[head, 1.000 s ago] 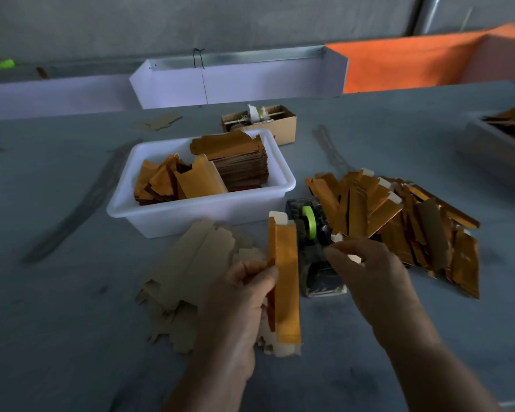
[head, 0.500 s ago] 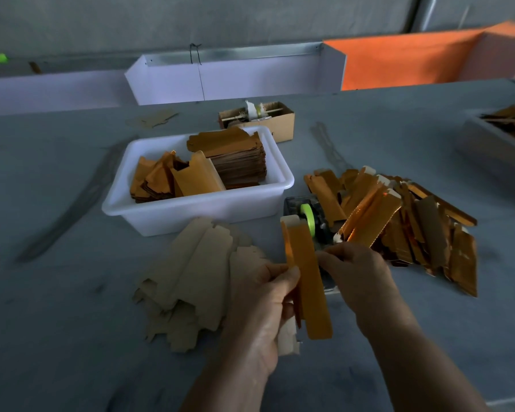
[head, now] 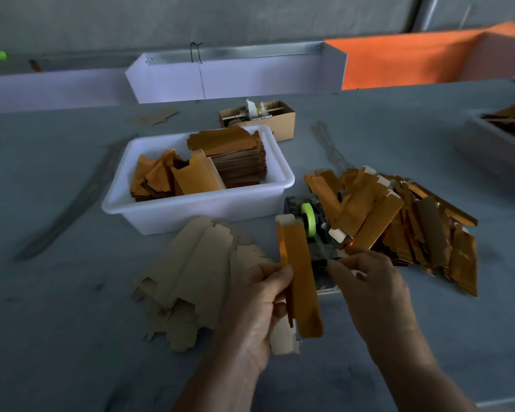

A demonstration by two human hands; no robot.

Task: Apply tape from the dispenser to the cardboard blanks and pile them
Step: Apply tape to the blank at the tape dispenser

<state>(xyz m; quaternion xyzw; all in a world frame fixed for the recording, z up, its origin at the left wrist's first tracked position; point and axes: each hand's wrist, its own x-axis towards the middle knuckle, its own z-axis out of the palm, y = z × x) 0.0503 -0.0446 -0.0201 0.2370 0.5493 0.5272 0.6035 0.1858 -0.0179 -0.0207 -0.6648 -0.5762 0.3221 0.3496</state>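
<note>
The grey table [head: 57,337] fills most of the frame, and the white tub [head: 197,209] with stacked blanks stands in the upper middle. At the right lies a loose pile of taped gold blanks [head: 399,221], and at the lower left a flat heap of plain brown blanks [head: 191,269]. In the centre, just beside the tub, sits the tape dispenser [head: 315,227] with its green roll. The left hand [head: 259,316] pinches one folded gold blank [head: 301,281] between thumb and fingers and holds it upright in front of the dispenser. The right hand [head: 369,286] has its fingertips pressed together at the dispenser's near end, apparently on a tape end, though the tape itself is too small to see. To do this step well, I think the tape should be pulled out straight and laid along the blank's seam without wrinkles. The pile at the right touches the dispenser and may crowd the pull. A small cardboard box [head: 259,117] stands behind the tub.
</note>
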